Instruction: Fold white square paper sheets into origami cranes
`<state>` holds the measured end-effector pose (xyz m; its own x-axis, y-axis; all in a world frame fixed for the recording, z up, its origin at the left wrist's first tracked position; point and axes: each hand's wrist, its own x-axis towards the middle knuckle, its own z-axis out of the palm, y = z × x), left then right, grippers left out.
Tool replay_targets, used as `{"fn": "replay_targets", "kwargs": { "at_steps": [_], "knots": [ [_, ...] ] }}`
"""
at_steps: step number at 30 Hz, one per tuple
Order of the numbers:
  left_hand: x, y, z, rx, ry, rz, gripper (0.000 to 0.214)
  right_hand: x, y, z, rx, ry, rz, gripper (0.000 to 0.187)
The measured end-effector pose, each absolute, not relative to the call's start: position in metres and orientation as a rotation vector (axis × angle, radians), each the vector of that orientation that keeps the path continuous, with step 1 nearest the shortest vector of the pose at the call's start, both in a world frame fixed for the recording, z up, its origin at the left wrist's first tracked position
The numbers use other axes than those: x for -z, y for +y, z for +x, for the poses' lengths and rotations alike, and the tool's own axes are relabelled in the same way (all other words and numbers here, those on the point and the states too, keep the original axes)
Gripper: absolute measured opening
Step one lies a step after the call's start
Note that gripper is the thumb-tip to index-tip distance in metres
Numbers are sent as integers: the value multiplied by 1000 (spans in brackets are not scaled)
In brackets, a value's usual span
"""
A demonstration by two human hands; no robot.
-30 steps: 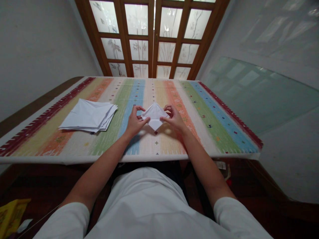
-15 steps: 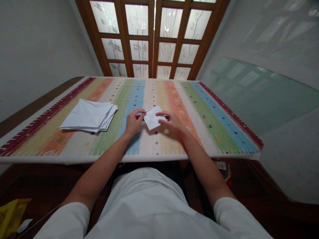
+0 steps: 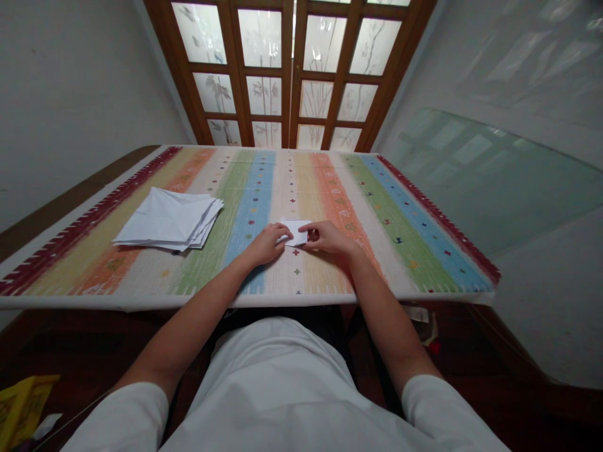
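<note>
Two hands: the left hand (image 3: 266, 245) lies almost flat, fingertips on the paper's left end, and whether it grips cannot be told; the right hand (image 3: 327, 237) is narrowly curled, fingers holding the paper's right end.
Held piece: small folded white paper (image 3: 296, 232), flat on the cloth between both hands, near the table's front edge.
Beside it: loose stack of white paper sheets (image 3: 167, 220), well to the left of the left hand, apart from it.
Surface: long striped woven cloth (image 3: 282, 182) in red, orange, green, blue and cream, covering the table.
Beyond: brown wooden glazed door (image 3: 292, 75) with frosted, plant-patterned panes.
Below: yellow packet (image 3: 21, 402) on the dark floor, lower left.
</note>
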<state>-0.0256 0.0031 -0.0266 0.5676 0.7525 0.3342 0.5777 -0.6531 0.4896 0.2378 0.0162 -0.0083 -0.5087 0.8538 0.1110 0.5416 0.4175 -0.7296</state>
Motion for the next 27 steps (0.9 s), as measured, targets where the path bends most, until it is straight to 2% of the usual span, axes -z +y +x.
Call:
{"fn": "replay_targets", "kwargs": {
  "at_steps": [4,6,10,15,19,23,27],
  "knots": [
    [24,4,-27,-733,1084,2513,36,2,19,242,-802,-2283,-1176,24],
    [23,4,-28,-741,1113,2517,36,0,19,241,-711,-2312,-1113,17],
    [19,1,-28,-719,1098,2539,30,-2,18,237,-763,-2359,-971,16],
    [14,-5,-28,-682,990,2579,9,0,17,236,-925,-2272,-1027,21],
    [13,-3,-27,-702,992,2557,16,2,18,235,-865,-2215,-1082,17],
    [18,0,-25,-775,1107,2459,9,6,19,230,-819,-2141,-1086,15],
    [22,0,-25,-849,1230,2356,15,16,23,225,-714,-2077,-1154,23]
  ]
}}
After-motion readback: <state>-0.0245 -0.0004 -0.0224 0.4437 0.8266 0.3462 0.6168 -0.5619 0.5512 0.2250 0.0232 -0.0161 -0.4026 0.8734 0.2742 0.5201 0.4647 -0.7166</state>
